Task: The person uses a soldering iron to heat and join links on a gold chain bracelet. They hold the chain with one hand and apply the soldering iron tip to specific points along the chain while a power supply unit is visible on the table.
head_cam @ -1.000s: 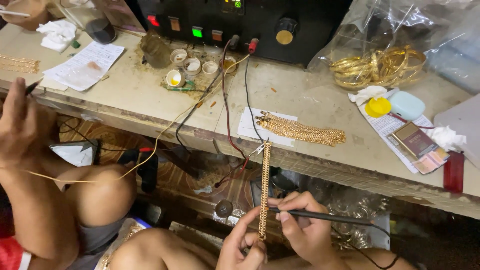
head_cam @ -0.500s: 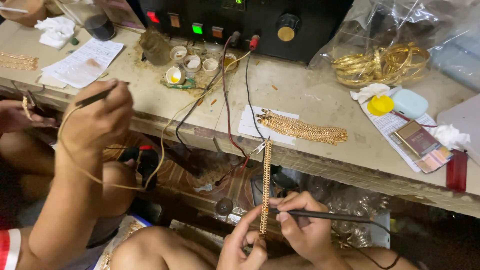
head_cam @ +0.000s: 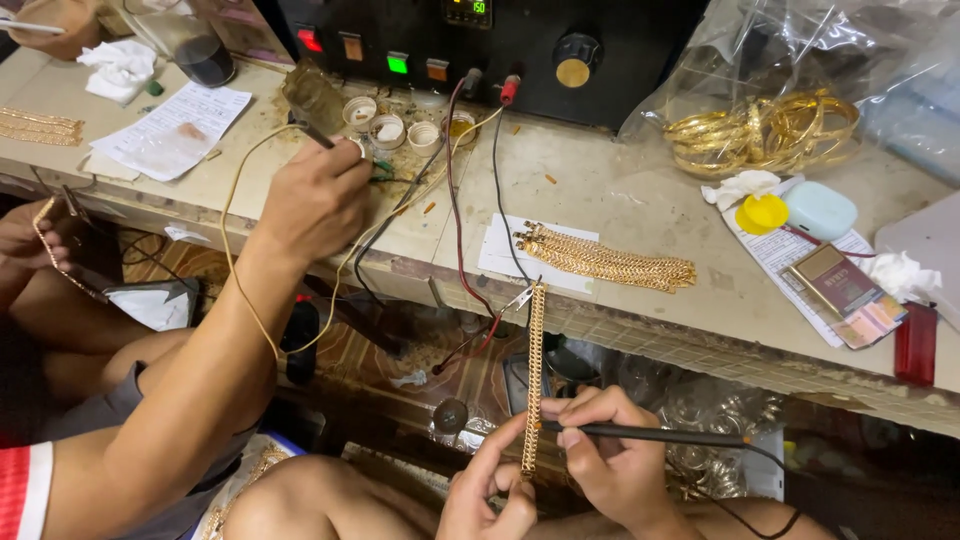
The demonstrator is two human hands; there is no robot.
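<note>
Down at the bottom of the view, the gold chain strip [head_cam: 534,380] is a flat, woven band, bright yellow, narrow and evenly linked. It hangs almost straight up and down, its long axis vertical: the top end is caught in a small clip [head_cam: 521,297] at the bench edge [head_cam: 640,330], the lower end runs down between the person's 2 hands.

The left hand [head_cam: 490,490] is curled, thumb and fingers pinching the lower end of the strip. The right hand [head_cam: 610,460] is closed around a thin black pen tool [head_cam: 650,434], gripped like a pencil; the tool lies nearly level, its tip touching the strip from the right, a dark cable trailing off its far end.

Up on the bench, a pile of similar gold chains [head_cam: 600,258] lies on a white paper slip. A clear plastic bag [head_cam: 770,110] holds a heap of gold bangles. 4 small white caps [head_cam: 390,128] sit near the black power unit [head_cam: 500,40]; what is in them is too small to tell. A glass [head_cam: 205,55] holds dark liquid.

On the left, a co-worker's hand [head_cam: 315,200] grips another thin tool at those caps, a yellow wire looping under the wrist.
</note>
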